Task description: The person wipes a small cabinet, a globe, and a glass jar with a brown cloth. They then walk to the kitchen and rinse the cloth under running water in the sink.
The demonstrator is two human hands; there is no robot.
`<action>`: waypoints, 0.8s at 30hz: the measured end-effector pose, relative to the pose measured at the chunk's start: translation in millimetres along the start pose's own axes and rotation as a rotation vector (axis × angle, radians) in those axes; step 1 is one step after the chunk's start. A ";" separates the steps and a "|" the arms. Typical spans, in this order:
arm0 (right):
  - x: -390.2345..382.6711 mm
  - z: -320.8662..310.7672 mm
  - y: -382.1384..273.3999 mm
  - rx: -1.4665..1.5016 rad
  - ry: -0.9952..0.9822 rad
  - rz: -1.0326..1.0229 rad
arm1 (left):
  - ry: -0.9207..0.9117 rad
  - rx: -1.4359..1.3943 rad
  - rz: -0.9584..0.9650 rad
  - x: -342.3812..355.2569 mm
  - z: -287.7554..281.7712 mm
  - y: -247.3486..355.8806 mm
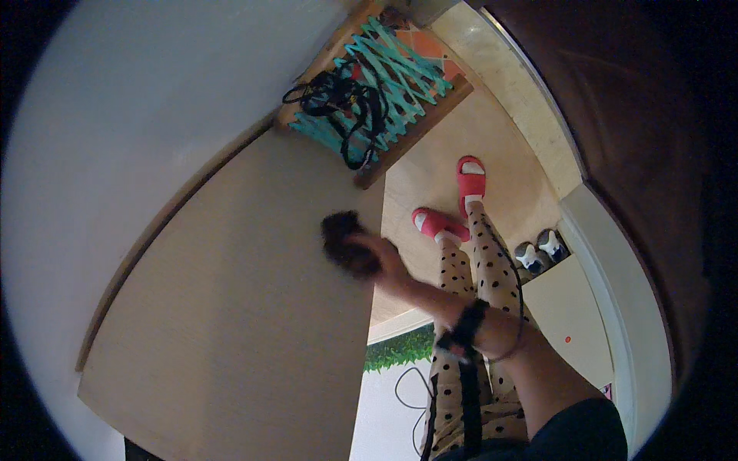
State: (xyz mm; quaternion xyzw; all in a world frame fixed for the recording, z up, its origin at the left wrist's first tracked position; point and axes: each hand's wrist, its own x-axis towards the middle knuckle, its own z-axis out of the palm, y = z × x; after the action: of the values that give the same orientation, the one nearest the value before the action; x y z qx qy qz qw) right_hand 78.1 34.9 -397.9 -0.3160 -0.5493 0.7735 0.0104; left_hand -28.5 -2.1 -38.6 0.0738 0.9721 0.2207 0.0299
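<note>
My right hand [382, 265] reaches in from the lower right over a pale wooden top [254, 323]. Its fingers are wrapped round a dark, fuzzy-looking thing [340, 230], blurred by motion, whose exact kind I cannot make out. The thing hangs over or rests against the right side of the top; whether it touches is unclear. A black strap [467, 326] with a small device goes round my right wrist. My left hand does not show.
A wooden stool [411, 138] with a turquoise woven seat bears a tangle of black straps [338, 96] beyond the top. A white wall [154, 107] runs along the left. Shoes [551, 244] lie by a pale cabinet [573, 307] at right. My red slippers [471, 178] stand on the floor.
</note>
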 end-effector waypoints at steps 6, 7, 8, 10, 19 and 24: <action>44.6 -5.1 73.0 0.004 0.263 0.282 | 0.017 0.038 0.042 -2.9 5.6 -1.2; 30.1 -0.1 53.3 -0.007 0.220 0.333 | 0.020 0.036 0.046 -3.6 6.3 -1.8; 8.2 4.6 27.8 0.043 0.171 0.157 | 0.027 0.033 0.049 -4.2 7.1 -2.3; -42.7 6.4 -20.0 0.011 0.059 -0.105 | 0.034 0.029 0.056 -5.8 8.8 -3.7; 28.6 -0.9 63.7 0.104 0.300 0.343 | 0.079 0.008 0.099 -19.7 -11.5 -7.3; -45.3 37.2 -28.1 0.167 0.236 0.219 | 0.071 -0.153 0.048 -25.0 -32.1 -8.5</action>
State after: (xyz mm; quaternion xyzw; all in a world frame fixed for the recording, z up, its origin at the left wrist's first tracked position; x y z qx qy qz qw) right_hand 86.4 -1.8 -344.9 -0.4606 -0.4406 0.7703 0.0167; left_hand -7.8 -27.3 -12.7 0.0869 0.9508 0.2974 -0.0041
